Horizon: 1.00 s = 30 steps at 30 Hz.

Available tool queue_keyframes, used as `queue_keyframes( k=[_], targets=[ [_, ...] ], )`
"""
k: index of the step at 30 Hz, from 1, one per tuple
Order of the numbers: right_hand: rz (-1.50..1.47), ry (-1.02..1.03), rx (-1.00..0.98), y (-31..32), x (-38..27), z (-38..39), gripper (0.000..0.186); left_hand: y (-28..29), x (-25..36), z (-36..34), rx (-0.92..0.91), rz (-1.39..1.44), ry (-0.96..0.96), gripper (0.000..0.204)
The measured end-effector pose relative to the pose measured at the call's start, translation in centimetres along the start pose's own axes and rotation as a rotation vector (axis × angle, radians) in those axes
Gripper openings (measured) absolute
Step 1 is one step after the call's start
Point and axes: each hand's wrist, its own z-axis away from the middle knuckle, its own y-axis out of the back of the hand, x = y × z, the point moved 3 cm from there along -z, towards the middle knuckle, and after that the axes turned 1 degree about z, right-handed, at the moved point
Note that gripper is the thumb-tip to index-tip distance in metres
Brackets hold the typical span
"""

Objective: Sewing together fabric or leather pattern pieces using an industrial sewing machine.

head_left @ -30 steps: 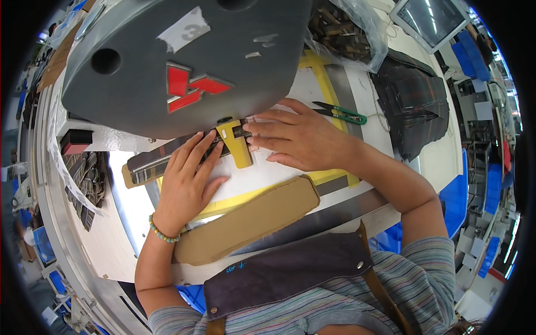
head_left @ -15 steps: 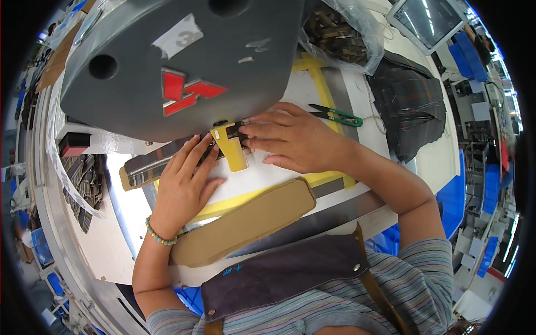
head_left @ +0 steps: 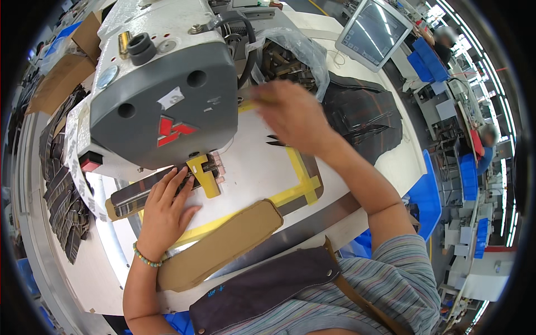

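My left hand [head_left: 163, 209] lies flat with fingers stretched over a dark plaid fabric strip [head_left: 129, 195], which has brown card showing along its edge. The strip's right end runs under a yellow bracket [head_left: 207, 180] below the grey sewing machine head [head_left: 162, 106]. Off the work, my right hand [head_left: 296, 117] is raised to the right of the machine head, near a clear plastic bag [head_left: 314, 50] of dark plaid pieces. Motion smears its fingers, so whether they hold anything does not show. Under that hand, dark thread-snip blades [head_left: 274, 141] lie partly covered.
A long brown card piece [head_left: 223, 243] lies near me. Yellow tape [head_left: 306, 181] borders the white work sheet. Folded plaid fabric [head_left: 365, 111] sits to the right, with a screen [head_left: 373, 33] behind. More plaid pieces [head_left: 67, 206] hang at left. A blue bin [head_left: 429, 195] stands at right.
My right hand has left the fabric strip beside the yellow bracket and swung up and right. My left hand stays on the strip. The view has shifted, showing more of the machine.
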Motion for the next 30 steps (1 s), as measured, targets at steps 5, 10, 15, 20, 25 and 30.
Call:
queue_keyframes(
  k=[5,10,15,20,25,30],
  targets=[
    [0.185,-0.114,0.008,1.2,7.1,-2.5,0.015,0.2,0.1,-0.2,0.018,0.001,-0.014,0.066],
    [0.406,-0.106,-0.085,-1.4,10.2,-0.7,0.010,-0.1,0.2,-0.6,0.028,-0.001,-0.045,0.064],
    [0.232,-0.177,0.164,1.2,8.0,0.0,0.012,1.7,1.3,-0.2,0.094,-0.116,-0.108,0.057],
    [-0.120,-0.009,-0.188,1.9,-3.0,1.1,0.015,4.1,4.7,-0.7,0.189,0.354,0.014,0.053],
    [-0.635,0.070,-0.282,1.5,-11.2,3.6,0.016,1.8,6.7,-1.8,0.140,0.825,0.228,0.026],
    [-0.544,0.101,-0.124,1.6,-11.7,4.5,0.020,0.2,6.3,-0.5,0.079,1.129,0.532,0.014]
  ],
)
